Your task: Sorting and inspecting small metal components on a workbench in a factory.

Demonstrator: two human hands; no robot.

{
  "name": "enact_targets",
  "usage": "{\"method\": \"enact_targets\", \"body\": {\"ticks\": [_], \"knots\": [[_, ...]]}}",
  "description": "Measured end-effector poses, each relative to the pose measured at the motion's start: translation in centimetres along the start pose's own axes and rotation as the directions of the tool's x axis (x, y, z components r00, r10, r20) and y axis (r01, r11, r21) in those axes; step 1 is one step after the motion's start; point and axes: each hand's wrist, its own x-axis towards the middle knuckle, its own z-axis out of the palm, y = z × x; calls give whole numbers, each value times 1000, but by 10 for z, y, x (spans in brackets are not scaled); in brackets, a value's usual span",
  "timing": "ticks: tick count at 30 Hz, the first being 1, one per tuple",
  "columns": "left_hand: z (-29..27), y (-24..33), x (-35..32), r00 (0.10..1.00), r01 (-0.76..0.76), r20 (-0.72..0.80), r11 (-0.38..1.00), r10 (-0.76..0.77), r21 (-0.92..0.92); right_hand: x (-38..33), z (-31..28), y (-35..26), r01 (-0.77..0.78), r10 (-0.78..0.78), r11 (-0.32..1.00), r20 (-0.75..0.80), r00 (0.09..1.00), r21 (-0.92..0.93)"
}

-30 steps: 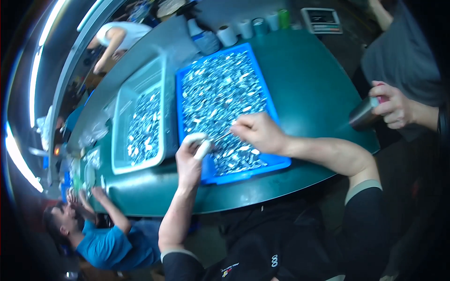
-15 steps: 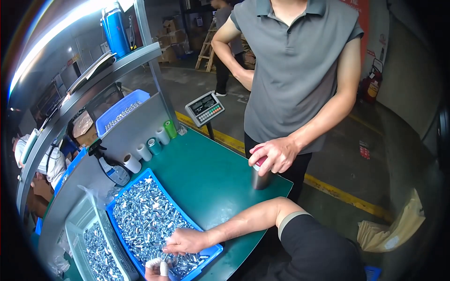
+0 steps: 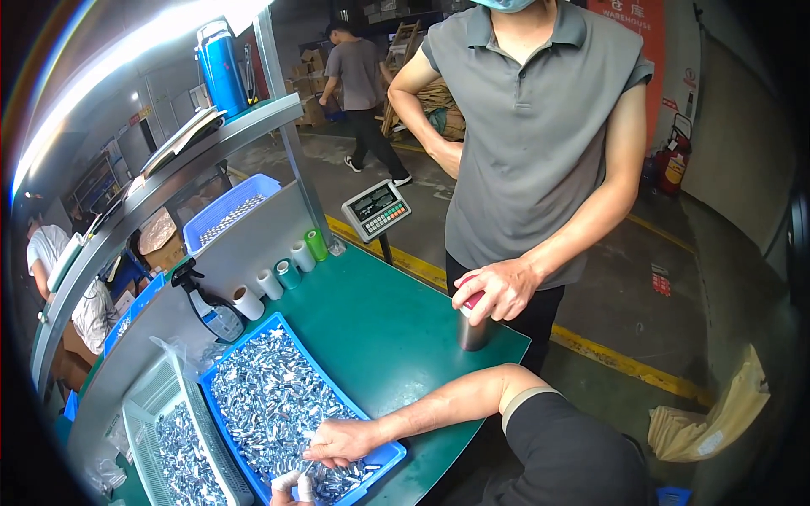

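Observation:
A blue tray (image 3: 390, 455) on the green table holds a heap of small shiny metal parts (image 3: 274, 388). Over the tray's near end, my right hand (image 3: 342, 442) is closed, fingertips pinched together at the parts; whatever they grip is too small to make out. My left hand (image 3: 293, 489) is beside it at the lower edge, partly cut off, with white coverings on its fingertips. Its fingers are curled together, and their contents cannot be made out. Left of the tray stands a pale green basket (image 3: 139, 430) with more such parts.
Across the table a person (image 3: 531, 143) rests a hand on a dark cup with a red lid (image 3: 474, 331). A spray bottle (image 3: 207, 308), several rolls (image 3: 289, 274) and a shelf frame (image 3: 215, 135) line the left side. Beyond the table stands a digital scale display (image 3: 377, 211).
The view has tilted up slightly, so the table things sit lower in it. A person in the background has walked left. Both my hands stay over the tray.

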Motion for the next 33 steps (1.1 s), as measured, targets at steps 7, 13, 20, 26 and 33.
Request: {"method": "enact_targets", "body": {"ticks": [7, 13, 20, 26, 33], "knots": [[5, 13, 0, 976, -219, 6, 976, 219, 3, 4, -4, 8, -99, 96, 995, 178, 979, 12], [5, 10, 1, 995, -93, 24, 974, 100, -206, -1, 5, 5, -64, 67, 998, 117, 991, -27], [8, -29, -13, 998, 37, -38, 924, -56, -381, -8, 16, -1, 218, -242, 939, -61, 968, -265], [18, 12, 16, 976, -214, -31, 977, 214, -12, -11, -9, 0, 4, -28, 987, -149, 988, -158], [-64, -5, 18, 924, -229, -246, 939, 292, 257, 2, -8, -9, -26, 25, 1000, -122, 992, -5]]}}
